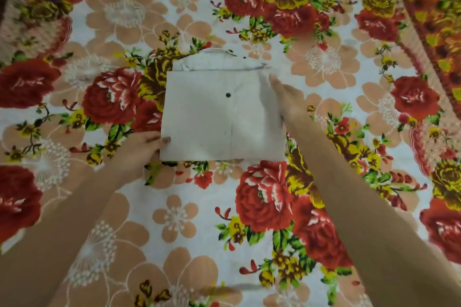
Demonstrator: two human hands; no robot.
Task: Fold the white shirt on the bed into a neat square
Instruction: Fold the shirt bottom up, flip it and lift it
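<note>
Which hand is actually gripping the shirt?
The left hand: its thumb pinches the shirt's near left corner. The right hand only lies flat, fingers straight, along the right edge.

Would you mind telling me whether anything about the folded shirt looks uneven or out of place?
The white shirt is almost square, but an under layer juts past the top fold's far edge, so that edge is not flush. The left hand pinches the near-left corner; the right hand lies flat along the right side.
</note>
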